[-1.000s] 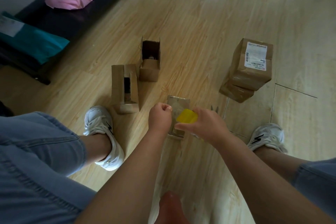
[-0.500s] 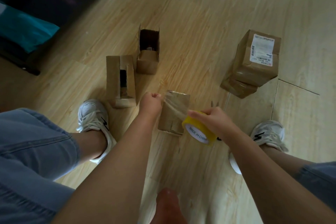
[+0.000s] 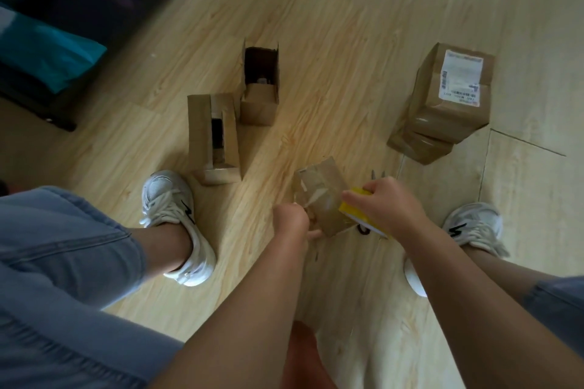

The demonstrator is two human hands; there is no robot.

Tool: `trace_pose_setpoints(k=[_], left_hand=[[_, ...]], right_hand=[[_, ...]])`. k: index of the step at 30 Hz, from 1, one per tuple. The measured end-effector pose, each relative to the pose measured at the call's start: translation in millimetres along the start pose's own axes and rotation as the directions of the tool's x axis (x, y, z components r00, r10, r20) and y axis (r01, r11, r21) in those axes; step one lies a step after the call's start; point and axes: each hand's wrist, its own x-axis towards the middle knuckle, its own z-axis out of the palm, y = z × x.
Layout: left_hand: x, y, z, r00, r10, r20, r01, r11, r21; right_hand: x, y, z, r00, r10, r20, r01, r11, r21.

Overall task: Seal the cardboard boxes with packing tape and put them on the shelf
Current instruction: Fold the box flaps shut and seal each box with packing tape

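While the wooden floor point(image 3: 347, 25) bears a stack of sealed boxes point(image 3: 445, 107) at right and two open boxes point(image 3: 202, 136) at left, a small box point(image 3: 322, 189) lies tilted between the feet. The left hand point(image 3: 290, 221) grips its near corner, seemingly pinching it, and the right hand point(image 3: 388, 205) clasps the yellow tape roll point(image 3: 354, 211) against it.

The right hand point(image 3: 388, 208) hides most of the scissors point(image 3: 363, 228), and the box label point(image 3: 462, 79) print is illegible.

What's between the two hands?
In the head view, the small cardboard box, partly taped. The left hand grips its near corner; the right hand holds the yellow tape roll.
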Motion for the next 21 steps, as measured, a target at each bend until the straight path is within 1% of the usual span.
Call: trace_pose_setpoints(k=[1, 3, 4, 6, 9, 11, 13, 16, 18, 21], left_hand=[[-2, -1, -1, 0.999, 0.036, -0.036, -0.035, 0.999, 0.026], [-4, 5, -7, 0.979, 0.177, -0.106, -0.157, 0.973, 0.171], [-5, 11, -10, 0.963, 0.245, -0.113, -0.215, 0.949, 0.231], [-7, 26, -15, 0.939, 0.339, -0.063, -0.306, 0.902, 0.304], [2, 50, -23, 0.901, 0.433, 0.016, -0.399, 0.816, 0.419], [11, 64, -24, 0.879, 0.475, 0.034, -0.435, 0.772, 0.464], [20, 75, -22, 0.862, 0.504, 0.052, -0.46, 0.735, 0.498], [37, 83, -25, 0.864, 0.498, 0.073, -0.457, 0.716, 0.528], [46, 85, -29, 0.875, 0.475, 0.096, -0.449, 0.72, 0.528], [51, 87, -29, 0.865, 0.476, 0.162, -0.48, 0.688, 0.545]], right_hand=[[-1, 2, 0, 1.0, -0.005, 0.005, 0.005, 1.0, -0.022], [-3, 5, 0, 0.999, -0.007, 0.032, 0.008, 0.999, -0.044], [-4, 5, -1, 0.999, -0.002, 0.05, 0.003, 0.999, -0.035], [-7, 3, -1, 0.997, 0.022, 0.075, -0.025, 0.999, 0.037], [-17, -7, 5, 0.995, 0.051, 0.088, -0.069, 0.975, 0.211], [-25, -14, 15, 0.995, 0.047, 0.091, -0.07, 0.96, 0.269], [-32, -21, 25, 0.997, 0.048, 0.06, -0.064, 0.947, 0.314], [-36, -26, 32, 0.998, 0.064, 0.01, -0.063, 0.927, 0.37], [-36, -26, 35, 0.999, 0.045, 0.011, -0.045, 0.926, 0.375], [-36, -26, 42, 0.999, 0.038, -0.01, -0.032, 0.942, 0.335]])
